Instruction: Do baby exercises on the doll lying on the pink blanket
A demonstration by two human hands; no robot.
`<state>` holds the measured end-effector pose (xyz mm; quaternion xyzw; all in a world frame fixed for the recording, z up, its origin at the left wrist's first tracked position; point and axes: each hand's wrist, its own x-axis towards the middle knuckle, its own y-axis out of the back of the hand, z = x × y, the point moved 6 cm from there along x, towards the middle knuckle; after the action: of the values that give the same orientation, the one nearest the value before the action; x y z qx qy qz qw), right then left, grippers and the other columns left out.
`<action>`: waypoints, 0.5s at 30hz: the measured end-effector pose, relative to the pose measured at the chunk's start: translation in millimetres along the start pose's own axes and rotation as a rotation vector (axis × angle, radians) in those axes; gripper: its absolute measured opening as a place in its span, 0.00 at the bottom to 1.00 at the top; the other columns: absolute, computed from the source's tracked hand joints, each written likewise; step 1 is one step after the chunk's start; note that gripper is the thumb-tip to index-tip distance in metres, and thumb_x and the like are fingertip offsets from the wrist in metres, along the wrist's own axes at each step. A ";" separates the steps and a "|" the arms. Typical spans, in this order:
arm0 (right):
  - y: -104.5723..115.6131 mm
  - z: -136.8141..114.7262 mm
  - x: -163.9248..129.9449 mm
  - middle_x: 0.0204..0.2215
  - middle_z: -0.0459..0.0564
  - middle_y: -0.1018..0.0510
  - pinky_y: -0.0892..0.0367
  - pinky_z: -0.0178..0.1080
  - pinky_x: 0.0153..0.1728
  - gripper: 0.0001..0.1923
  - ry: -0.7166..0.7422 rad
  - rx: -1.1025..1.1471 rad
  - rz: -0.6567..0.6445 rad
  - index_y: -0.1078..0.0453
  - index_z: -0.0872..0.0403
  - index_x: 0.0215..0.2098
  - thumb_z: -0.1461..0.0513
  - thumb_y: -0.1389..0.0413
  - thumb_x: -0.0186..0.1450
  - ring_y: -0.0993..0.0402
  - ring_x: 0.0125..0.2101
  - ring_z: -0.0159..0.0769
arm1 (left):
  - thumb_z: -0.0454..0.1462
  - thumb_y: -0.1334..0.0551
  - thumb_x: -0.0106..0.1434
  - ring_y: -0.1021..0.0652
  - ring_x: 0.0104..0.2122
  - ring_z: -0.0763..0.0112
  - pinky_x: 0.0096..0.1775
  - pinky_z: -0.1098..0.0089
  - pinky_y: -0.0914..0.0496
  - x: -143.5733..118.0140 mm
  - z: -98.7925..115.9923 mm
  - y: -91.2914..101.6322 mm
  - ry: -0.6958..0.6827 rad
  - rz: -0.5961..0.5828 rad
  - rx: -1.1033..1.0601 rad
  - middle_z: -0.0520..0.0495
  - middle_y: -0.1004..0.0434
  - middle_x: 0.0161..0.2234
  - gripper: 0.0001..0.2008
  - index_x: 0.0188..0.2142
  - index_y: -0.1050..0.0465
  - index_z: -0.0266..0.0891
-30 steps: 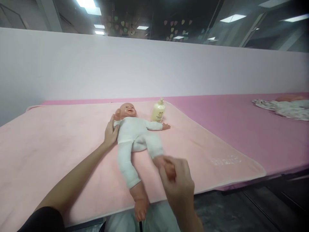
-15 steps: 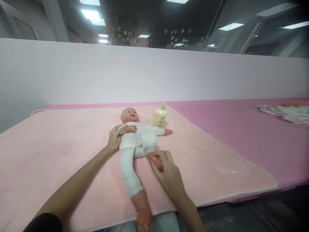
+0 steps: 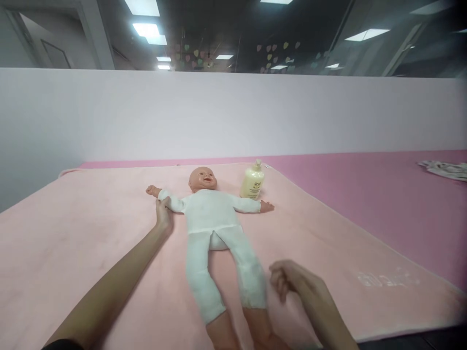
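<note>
A baby doll point(image 3: 211, 214) in a white cloth suit lies on its back, both arms spread sideways and its legs stretched toward me. My left hand point(image 3: 164, 214) is closed around the doll's sleeved forearm on the left, just below its bare hand. Beside the doll's right-hand knee hovers my right hand point(image 3: 292, 279), its fingers curled in and nothing visible in them; it is apart from the leg. A pale yellow pump bottle point(image 3: 252, 183) stands behind the doll's other arm. The doll's feet run out of the bottom of the view.
Under the doll is a pink towel point(image 3: 120, 228) with faint white lettering, spread over a darker pink surface point(image 3: 372, 194). A white padded wall point(image 3: 226, 116) rises behind. Crumpled patterned cloth point(image 3: 443, 170) lies at the far right.
The doll's left-side arm has swung outward from its chest with my left hand. My right hand has let go of the doll's foot, and that bent leg now lies straight.
</note>
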<state>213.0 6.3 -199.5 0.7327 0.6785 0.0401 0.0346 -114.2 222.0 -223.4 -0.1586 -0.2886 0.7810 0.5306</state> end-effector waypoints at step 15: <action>-91.5 25.6 190.8 0.41 0.56 0.25 0.32 0.40 0.48 0.23 -0.420 0.790 -0.187 0.34 0.61 0.50 0.51 0.52 0.67 0.28 0.44 0.39 | 0.28 0.38 0.57 0.28 0.47 0.65 0.48 0.68 0.30 -30.7 -11.2 -26.8 0.409 -0.354 -0.116 0.43 0.30 0.45 0.20 0.49 0.37 0.36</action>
<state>139.5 203.7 -232.3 0.6177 0.6831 -0.3746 -0.1072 -76.4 204.2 -217.4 -0.2903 -0.2430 0.6100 0.6961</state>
